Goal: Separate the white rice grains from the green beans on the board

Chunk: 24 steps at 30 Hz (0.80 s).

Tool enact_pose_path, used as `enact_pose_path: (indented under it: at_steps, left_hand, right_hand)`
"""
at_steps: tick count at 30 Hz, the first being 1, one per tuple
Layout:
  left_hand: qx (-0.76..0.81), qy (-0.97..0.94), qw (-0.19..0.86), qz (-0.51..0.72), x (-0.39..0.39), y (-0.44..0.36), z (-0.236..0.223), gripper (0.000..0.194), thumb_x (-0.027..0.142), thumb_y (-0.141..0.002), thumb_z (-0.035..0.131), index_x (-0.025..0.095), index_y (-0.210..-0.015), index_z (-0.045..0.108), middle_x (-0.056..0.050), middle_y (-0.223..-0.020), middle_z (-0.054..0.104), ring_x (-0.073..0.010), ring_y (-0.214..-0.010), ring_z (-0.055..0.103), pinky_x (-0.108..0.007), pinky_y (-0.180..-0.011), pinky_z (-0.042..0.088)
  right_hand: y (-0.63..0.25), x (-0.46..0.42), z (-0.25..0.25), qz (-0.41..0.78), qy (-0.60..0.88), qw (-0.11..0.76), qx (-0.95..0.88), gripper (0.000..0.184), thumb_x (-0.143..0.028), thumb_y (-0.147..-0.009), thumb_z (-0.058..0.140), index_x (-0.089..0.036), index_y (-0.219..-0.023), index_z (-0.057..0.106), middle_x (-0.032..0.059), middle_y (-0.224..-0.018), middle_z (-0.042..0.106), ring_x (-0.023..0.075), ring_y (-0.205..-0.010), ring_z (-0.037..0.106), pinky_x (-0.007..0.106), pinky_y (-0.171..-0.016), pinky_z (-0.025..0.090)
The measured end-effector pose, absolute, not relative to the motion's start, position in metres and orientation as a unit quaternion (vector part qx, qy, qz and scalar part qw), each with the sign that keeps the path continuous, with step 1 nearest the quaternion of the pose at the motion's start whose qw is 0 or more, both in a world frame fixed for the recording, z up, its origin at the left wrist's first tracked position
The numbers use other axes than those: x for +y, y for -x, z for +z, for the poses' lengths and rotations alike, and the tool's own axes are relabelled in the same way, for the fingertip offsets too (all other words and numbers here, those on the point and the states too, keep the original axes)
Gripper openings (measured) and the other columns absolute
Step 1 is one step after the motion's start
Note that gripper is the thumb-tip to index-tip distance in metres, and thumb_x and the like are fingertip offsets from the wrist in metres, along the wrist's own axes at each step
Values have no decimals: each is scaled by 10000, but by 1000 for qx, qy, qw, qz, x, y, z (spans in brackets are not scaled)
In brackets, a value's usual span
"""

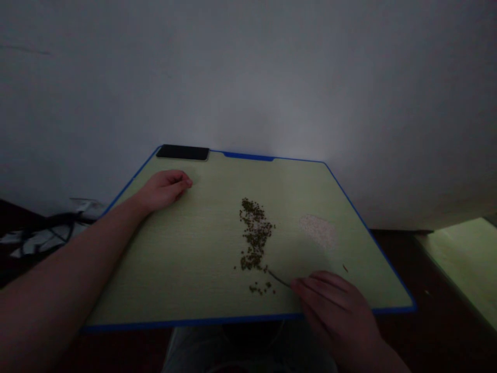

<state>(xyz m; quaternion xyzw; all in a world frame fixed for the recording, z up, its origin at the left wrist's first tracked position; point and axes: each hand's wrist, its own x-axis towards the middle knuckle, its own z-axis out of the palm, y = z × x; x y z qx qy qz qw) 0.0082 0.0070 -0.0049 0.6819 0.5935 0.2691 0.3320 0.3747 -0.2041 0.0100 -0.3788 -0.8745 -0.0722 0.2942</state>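
My right hand (pixel 334 305) is at the front edge of the board, fingers pinched on a thin, dark, slightly curved stick (pixel 280 280). The stick's tip reaches the lower end of a long patch of small green beans (pixel 254 235). Pale grains show among the beans, and a few beans (pixel 261 288) lie apart nearer the front. To the right is a thin spread of fine pale grains (pixel 319 230). My left hand (pixel 166 187) rests on the board at the far left, fingers loosely curled, with nothing visible in it.
The pale yellow board (pixel 186 269) has a blue rim and stands against a grey wall (pixel 248 77). A black phone (pixel 183 152) lies at its back left corner. One small brown sliver (pixel 345 268) lies on the right. Dark cables (pixel 66 223) are beyond the left edge.
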Motion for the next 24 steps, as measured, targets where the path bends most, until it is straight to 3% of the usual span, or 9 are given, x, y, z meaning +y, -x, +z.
enact_pose_path:
  at_steps: [9,17,24]
  left_hand:
    - [598,-678,330,271,5,-13,-1,233,385,-779,536,163,-711,564,60,-485,454,-96,-471,407,-239,-487,322]
    - [601,-678,330,266,7,-11,-4,253,404,-793,531,161,-738,574,60,-501,448,-97,-479,396,-243,-488,310]
    - [606,-680,318,263,8,-10,-5,268,419,-794,537,165,-717,569,61,-495,446,-96,-478,398,-236,-491,311]
  right_hand:
    - [-378,-211,14,-78,390,306,-865,181,-99,-917,509,-154,-995,663,27,-840,759,152,-702,687,287,-705,577]
    - [-366,-212,12,-67,368,317,-872,187,-108,-947,470,-159,-964,649,7,-790,759,139,-637,681,273,-638,570]
    - [-366,-216,-3,-105,377,284,-875,237,-121,-974,442,-148,-984,677,17,-822,760,156,-690,699,289,-680,579]
